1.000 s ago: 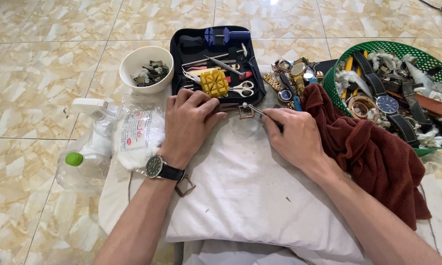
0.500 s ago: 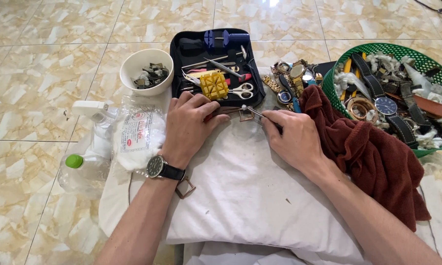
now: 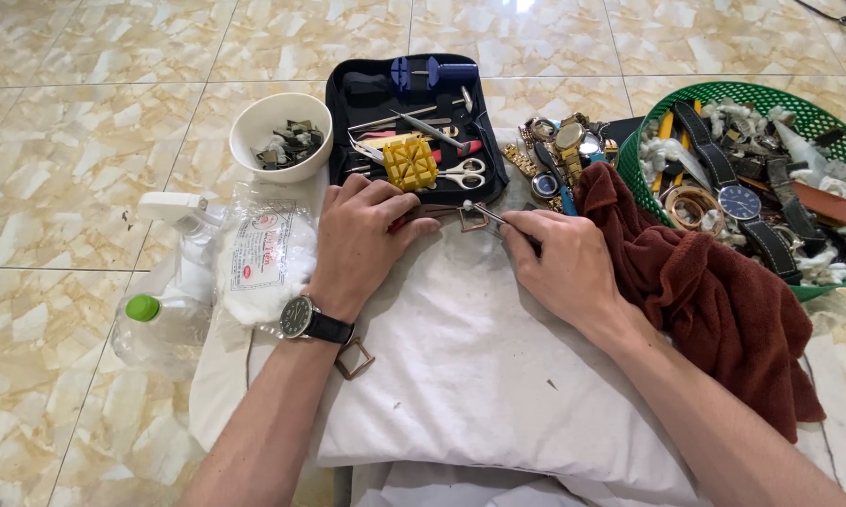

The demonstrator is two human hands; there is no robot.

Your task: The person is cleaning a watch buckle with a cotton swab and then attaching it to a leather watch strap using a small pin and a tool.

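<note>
The left hand [image 3: 362,235] lies palm down on the white pillow [image 3: 461,357], fingers bent and pressing a small brownish strap end [image 3: 418,222] against the cloth; a dark-faced wristwatch [image 3: 301,317] sits on that wrist. The right hand [image 3: 559,253] is closed around a thin metal tool [image 3: 489,216], pinched between thumb and fingers, with its tip touching a small square metal buckle [image 3: 473,220] that lies between the two hands at the far edge of the pillow. How the buckle joins the strap end cannot be made out.

Just beyond the hands is an open black tool case [image 3: 348,103] holding a yellow plastic block [image 3: 410,161], small scissors [image 3: 465,174], tweezers and a blue tool [image 3: 432,71]. To the left of the case stands a white bowl [image 3: 254,117] with small dark metal parts in it. Near the left forearm lie a clear plastic bag of cotton wool [image 3: 263,258], a white spray bottle [image 3: 174,211] and a clear bottle with a green cap [image 3: 143,307]. A second square buckle [image 3: 354,359] rests on the pillow just beside the left wrist.

To the right of the case is a heap of watches [image 3: 564,150], gold and silver. A dark red towel [image 3: 714,291] is bunched beside the right hand, touching the pillow. Beyond it, a green plastic basket [image 3: 752,92] is full of watches and straps. Everything sits on a beige tiled floor [image 3: 66,122].
</note>
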